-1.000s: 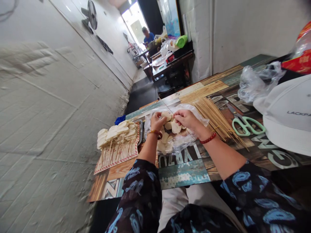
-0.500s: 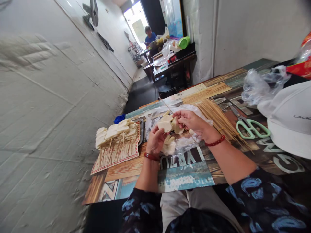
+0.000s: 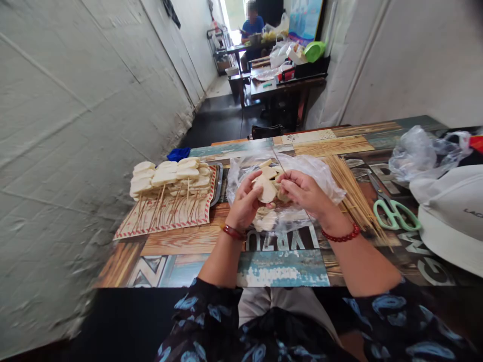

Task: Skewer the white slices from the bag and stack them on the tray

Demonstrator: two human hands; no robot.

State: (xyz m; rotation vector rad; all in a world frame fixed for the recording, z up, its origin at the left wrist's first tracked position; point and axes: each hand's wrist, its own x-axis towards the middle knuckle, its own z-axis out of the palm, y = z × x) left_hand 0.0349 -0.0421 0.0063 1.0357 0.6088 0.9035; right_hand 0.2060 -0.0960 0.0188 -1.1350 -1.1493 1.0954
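Pinched in my left hand [image 3: 244, 200] is a pale flat slice [image 3: 265, 190], held over an open clear plastic bag [image 3: 320, 173]. More pale slices [image 3: 265, 220] lie in the bag. My right hand [image 3: 302, 190] grips a thin wooden skewer [image 3: 279, 162] just right of the slice; it slants up and to the left. To the left, skewered slices [image 3: 169, 173] are piled on a red-edged paper [image 3: 128, 222] over a metal tray [image 3: 218, 187]. Loose skewers [image 3: 356, 201] form a bundle right of the bag.
Green-handled scissors [image 3: 396, 215] lie right of the skewers, near a white cap [image 3: 453, 216] and a crumpled plastic bag [image 3: 415, 153]. A blue cloth [image 3: 178, 154] sits at the far left edge. A person [image 3: 253, 24] sits at a table further back.
The view has turned and levelled, so the table appears straighter. The held slice now tilts downward. Both hands remain close together over the bag, holding slice and skewer.
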